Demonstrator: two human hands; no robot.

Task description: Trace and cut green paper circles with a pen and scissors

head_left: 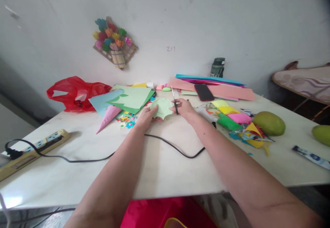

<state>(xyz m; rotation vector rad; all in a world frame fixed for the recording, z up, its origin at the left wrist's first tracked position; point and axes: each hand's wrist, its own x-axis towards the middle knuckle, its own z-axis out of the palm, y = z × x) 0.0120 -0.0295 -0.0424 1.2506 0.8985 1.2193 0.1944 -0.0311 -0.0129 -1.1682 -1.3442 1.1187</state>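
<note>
The fingers of your left hand [147, 115] are clamping scalloped pale-green paper [163, 107]; those of your right hand [184, 107] are gripping black-handled metal scissors [175, 103].

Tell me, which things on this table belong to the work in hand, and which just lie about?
Likely in use:
pale green paper, in the left hand
scissors, in the right hand
paper scraps and coloured sheets, perhaps

Apparently lying about:
phone
power strip
red bag
large green fruit

Bare forearms [126, 166], red cloth [152, 212], yellow edging [175, 219]
</note>
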